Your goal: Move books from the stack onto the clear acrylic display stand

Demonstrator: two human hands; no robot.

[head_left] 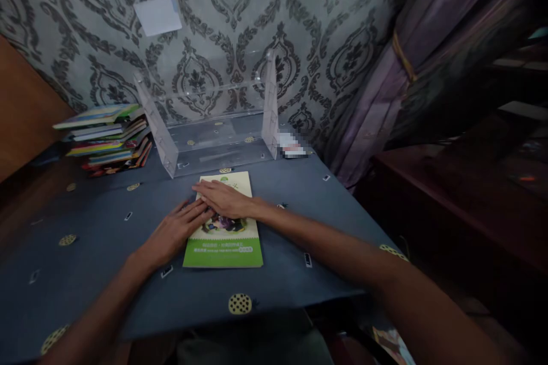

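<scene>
A thin book (223, 251) with a cream and green cover lies closed and flat on the blue tablecloth near the table's middle. My right hand (225, 198) rests flat across its upper part, fingers stretched to the left. My left hand (177, 230) lies over the book's left edge, its fingers reaching onto the cover and meeting the right fingertips. Part of the cover picture and title is hidden under the hands. Neither hand grips anything.
Behind the book stands a clear plastic rack (269, 108). A stack of books (111, 140) sits at the back left. A blurred white item (292, 144) lies right of the rack. Purple curtain (377, 102) and dark red furniture (449, 199) are on the right.
</scene>
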